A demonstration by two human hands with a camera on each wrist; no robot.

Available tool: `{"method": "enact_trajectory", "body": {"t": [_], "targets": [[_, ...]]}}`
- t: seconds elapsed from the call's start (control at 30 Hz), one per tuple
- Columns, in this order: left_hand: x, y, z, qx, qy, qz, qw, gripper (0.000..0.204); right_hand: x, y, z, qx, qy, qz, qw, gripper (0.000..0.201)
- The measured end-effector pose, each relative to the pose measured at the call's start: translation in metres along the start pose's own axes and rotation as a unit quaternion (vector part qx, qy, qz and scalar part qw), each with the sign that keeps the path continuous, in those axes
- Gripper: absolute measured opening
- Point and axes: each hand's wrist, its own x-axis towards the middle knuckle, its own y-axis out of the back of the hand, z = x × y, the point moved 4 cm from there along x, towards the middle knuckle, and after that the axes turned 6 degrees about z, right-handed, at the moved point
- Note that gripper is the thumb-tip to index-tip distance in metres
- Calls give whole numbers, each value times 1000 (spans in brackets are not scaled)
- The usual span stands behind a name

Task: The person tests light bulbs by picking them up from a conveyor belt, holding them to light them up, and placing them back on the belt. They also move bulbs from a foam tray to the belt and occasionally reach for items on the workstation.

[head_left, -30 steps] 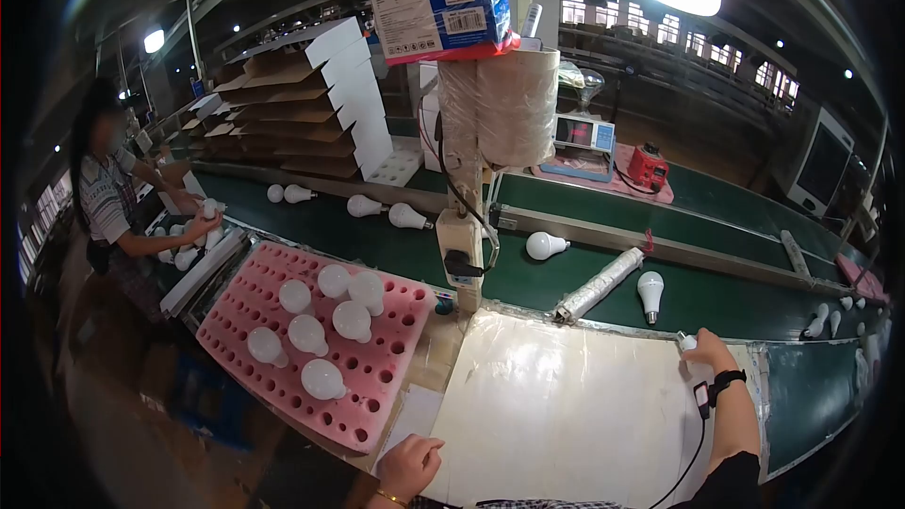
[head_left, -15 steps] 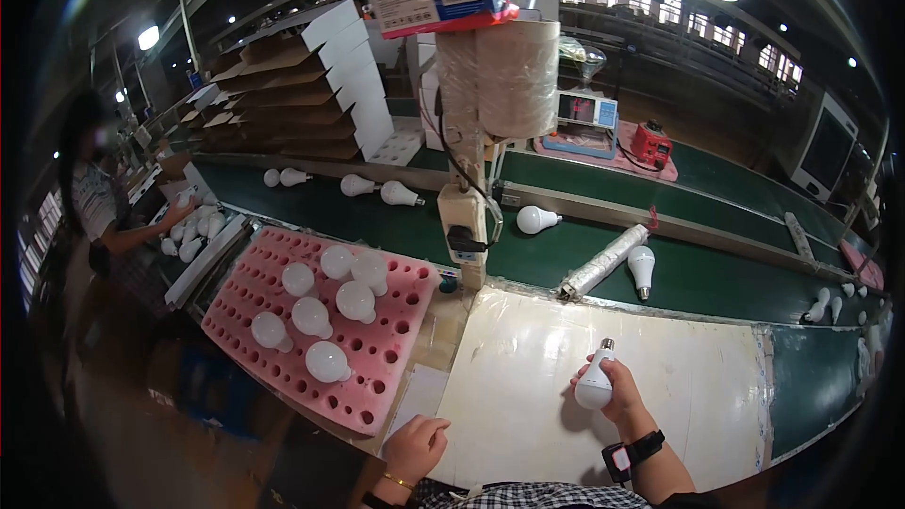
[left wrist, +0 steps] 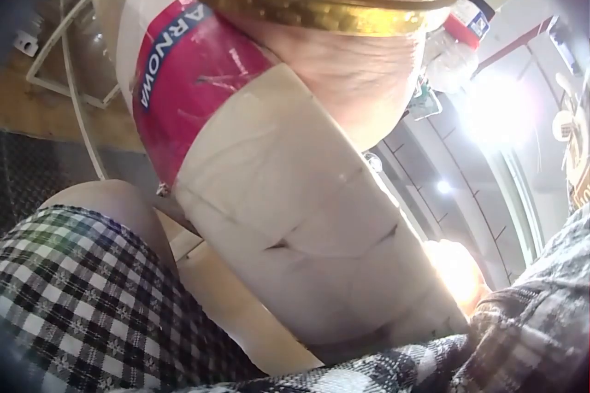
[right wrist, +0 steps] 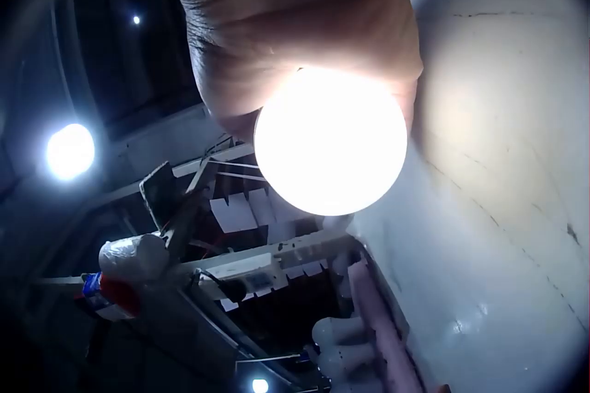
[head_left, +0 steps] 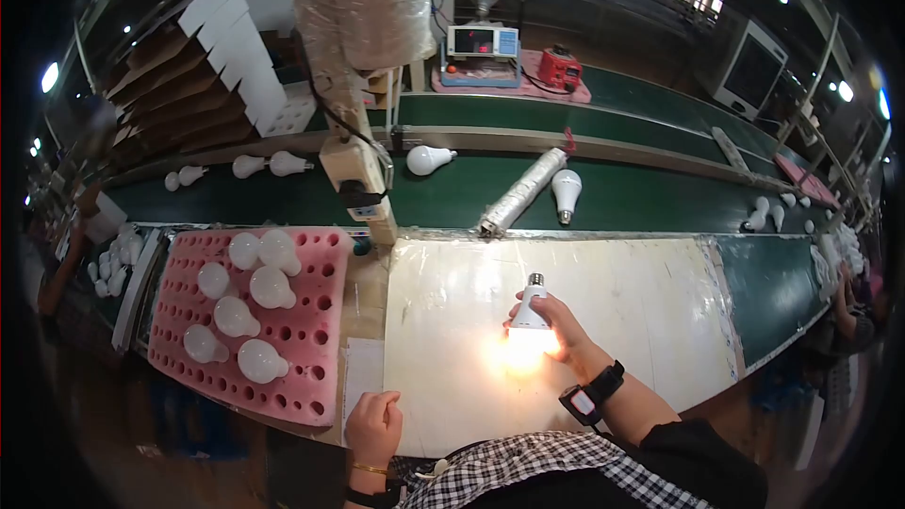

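My right hand [head_left: 567,328] grips an LED bulb [head_left: 533,312] by its white body, over the pale work board [head_left: 452,320]. The metal screw base points away from me, and the dome glows brightly. In the right wrist view the lit dome [right wrist: 330,142] is a white glare below the palm. My left hand [head_left: 374,422] is at the board's near left edge, fingers loosely curled, holding nothing. In the left wrist view its wrist wears a gold bangle [left wrist: 313,6]. Several unlit bulbs [head_left: 234,318] lie on a pink foam tray [head_left: 191,245] at the left.
Behind the board runs a green conveyor [head_left: 452,207] with more bulbs [head_left: 567,192] and a wrapped bar [head_left: 523,193] across it. A post [head_left: 353,146] with a socket box rises behind the board's left corner. A meter [head_left: 483,42] stands at the back.
My right hand has brought the bulb from the board's far right edge toward the middle, and the bulb has lit up. The head view has swung right. The left hand stays near the board's edge.
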Motion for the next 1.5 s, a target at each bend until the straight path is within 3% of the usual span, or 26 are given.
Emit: {"method": "enact_trajectory", "body": {"t": [0.1,0.27,0.33,0.5,0.57,0.6,0.63,0.67,0.7,0.73,0.77,0.8,0.83,0.9,0.93,0.97,1.07,1.13,1.17,1.23,1.3,1.37,1.4,1.43,1.47,1.5], "targets": [[0,0,1,2,25,-20,999,14,0,2,0,-2,2,-5,1000,34],[-3,-6,-6,0,-1,-6,1000,15,-1,4,-2,9,-11,4,1000,33],[-3,-6,-6,1,-8,-2,1000,15,6,3,-8,-48,-9,13,999,32],[-4,-6,-8,9,12,-8,1000,15,60,-25,-52,-87,-18,50,995,38],[0,-2,0,7,2,-3,1000,15,96,-30,-74,-156,40,-44,986,49],[3,1,4,7,-3,5,1000,15,112,-30,-85,-226,99,-25,969,59],[7,4,7,17,-1,20,1000,15,122,-32,-103,-392,208,-13,896,58],[9,7,11,18,-5,9,1000,15,140,-29,-118,-569,344,-2,747,45],[9,9,13,20,-5,0,1000,14,143,-31,-132,-679,427,9,597,29],[9,10,12,25,-25,29,999,13,151,-29,-144,-805,395,28,441,17],[8,15,11,36,-9,54,998,13,159,-12,-148,-817,481,31,317,10],[9,15,12,31,-8,43,999,12,153,-9,-156,-836,474,2,276,11],[8,15,13,23,-10,28,999,12,149,-4,-162,-837,514,8,189,13],[5,9,2,30,-3,30,999,12,146,3,-167,-849,495,-13,185,15],[-1,6,-2,34,-3,19,999,12,142,11,-167,-901,394,48,176,14],[-3,5,-3,34,2,23,999,12,144,22,-168,-895,400,93,172,14],[-2,7,-3,32,-6,27,999,11,133,35,-178,-911,337,143,189,17],[-2,8,-2,18,-14,34,999,12,121,44,-183,-886,263,197,328,33],[-2,7,-3,15,-15,35,999,12,113,41,-184,-886,264,199,325,33],[-4,6,-5,13,-23,43,999,12,102,41,-178,-858,158,189,450,50],[-4,6,-4,14,-17,36,999,13,86,37,-169,-867,192,169,427,51],[-5,6,-5,18,-13,27,999,13,77,43,-160,-740,271,159,595,51],[-4,6,-5,11,-17,29,999,13,63,35,-150,-599,200,131,764,40],[-3,6,-5,5,-20,34,999,12,58,40,-138,-462,139,107,869,36],[-2,6,-5,6,-20,37,999,12,52,45,-121,-311,74,78,944,32],[-2,6,-4,7,-24,40,999,12,39,39,-104,-210,74,40,974,30]]}}
